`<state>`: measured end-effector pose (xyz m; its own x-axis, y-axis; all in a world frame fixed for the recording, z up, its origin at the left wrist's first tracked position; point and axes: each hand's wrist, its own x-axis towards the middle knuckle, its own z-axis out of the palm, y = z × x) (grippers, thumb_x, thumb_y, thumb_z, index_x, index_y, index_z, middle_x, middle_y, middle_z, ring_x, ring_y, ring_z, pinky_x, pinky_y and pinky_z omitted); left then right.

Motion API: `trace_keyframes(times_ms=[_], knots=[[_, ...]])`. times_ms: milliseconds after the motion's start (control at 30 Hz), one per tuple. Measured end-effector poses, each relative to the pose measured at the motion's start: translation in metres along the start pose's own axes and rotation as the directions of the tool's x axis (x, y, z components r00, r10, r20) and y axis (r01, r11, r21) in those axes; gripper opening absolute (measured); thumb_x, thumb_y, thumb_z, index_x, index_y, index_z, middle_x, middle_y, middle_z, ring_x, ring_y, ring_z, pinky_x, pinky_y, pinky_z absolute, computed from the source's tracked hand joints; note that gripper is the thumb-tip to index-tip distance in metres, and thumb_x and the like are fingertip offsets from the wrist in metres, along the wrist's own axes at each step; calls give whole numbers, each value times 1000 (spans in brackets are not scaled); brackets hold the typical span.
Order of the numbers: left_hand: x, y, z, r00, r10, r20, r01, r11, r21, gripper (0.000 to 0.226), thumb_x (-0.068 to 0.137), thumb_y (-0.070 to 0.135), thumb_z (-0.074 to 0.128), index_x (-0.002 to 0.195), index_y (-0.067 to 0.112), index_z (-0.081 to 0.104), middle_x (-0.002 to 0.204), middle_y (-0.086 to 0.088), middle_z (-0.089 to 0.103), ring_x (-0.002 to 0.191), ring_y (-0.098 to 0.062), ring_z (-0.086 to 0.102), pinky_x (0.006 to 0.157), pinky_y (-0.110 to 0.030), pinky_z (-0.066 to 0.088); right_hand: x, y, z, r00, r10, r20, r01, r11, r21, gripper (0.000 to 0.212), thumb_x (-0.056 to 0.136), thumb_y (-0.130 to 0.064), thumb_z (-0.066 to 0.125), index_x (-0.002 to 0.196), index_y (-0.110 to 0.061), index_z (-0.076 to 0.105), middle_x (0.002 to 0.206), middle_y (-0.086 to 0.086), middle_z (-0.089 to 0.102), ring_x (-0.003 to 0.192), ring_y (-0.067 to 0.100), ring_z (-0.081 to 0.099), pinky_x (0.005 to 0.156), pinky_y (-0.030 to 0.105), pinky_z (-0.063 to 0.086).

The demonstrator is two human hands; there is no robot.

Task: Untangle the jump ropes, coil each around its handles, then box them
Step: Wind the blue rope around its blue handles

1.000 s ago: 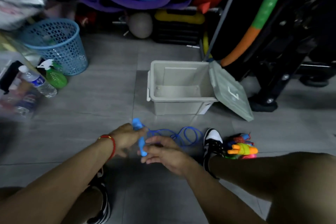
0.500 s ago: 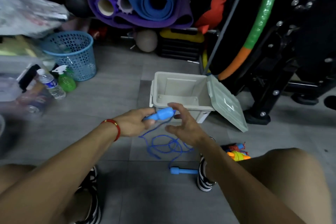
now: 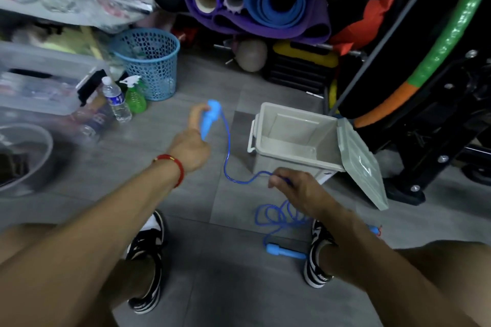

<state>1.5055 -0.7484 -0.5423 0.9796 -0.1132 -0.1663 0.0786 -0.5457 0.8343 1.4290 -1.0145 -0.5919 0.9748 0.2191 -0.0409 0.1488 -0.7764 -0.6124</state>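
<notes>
while our left hand (image 3: 190,147) grasps one light-blue plastic handle (image 3: 210,119) upright, our right hand (image 3: 297,186) pinches the thin blue cord (image 3: 227,156) beside the open grey plastic box (image 3: 295,156); the loose coils and second blue handle (image 3: 285,251) lie on the floor below the right grip, nearer that hand.

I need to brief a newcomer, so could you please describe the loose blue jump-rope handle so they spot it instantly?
Find the open grey box on the floor. In front of it, beside the right shoe, lies a blue handle; unlike the handle in the left hand, nobody holds it.
</notes>
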Motion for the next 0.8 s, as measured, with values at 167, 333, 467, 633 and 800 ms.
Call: trace_keyframes(times_ms=[167,333,467,633,800], knots=[[-27,8,36,902,80,425,-63,997,-53,33,95,28,64,125,42,62,80,5,55,63,-14,46,50,-21,38,40,-65,-28,977,-197,83,209,961,-183,26,101,-43,51,91,-26,68,75,-8,65,70,13,58,70,28,47],[12,-9,11,986,113,123,-124,989,85,33,95,27,65,62,23,68,67,-2,62,55,-3,50,56,-13,40,31,-45,-25,999,-34,-12,31,981,-191,34,97,-44,59,79,-16,66,65,-3,58,68,20,55,64,31,42],[38,-28,-39,967,-70,-245,88,994,65,22,94,25,65,75,18,72,81,-11,65,76,-24,59,61,-23,40,-17,38,-15,955,285,85,-261,940,-217,30,100,-36,56,74,-23,66,67,0,65,67,20,64,61,24,40],[37,-44,-54,961,-276,-9,241,822,515,38,91,24,66,127,11,66,132,-14,61,122,-30,58,99,-30,44,-46,54,-25,966,258,-28,-259,961,-95,20,101,-30,56,85,-31,68,78,1,68,66,16,65,72,40,53],[8,-12,6,959,-144,242,125,988,94,60,82,21,78,136,38,58,128,-3,60,71,-21,49,50,-23,40,19,-39,-34,993,-118,13,118,964,-237,27,100,-45,50,94,-23,65,83,-4,66,81,20,61,72,36,48]])
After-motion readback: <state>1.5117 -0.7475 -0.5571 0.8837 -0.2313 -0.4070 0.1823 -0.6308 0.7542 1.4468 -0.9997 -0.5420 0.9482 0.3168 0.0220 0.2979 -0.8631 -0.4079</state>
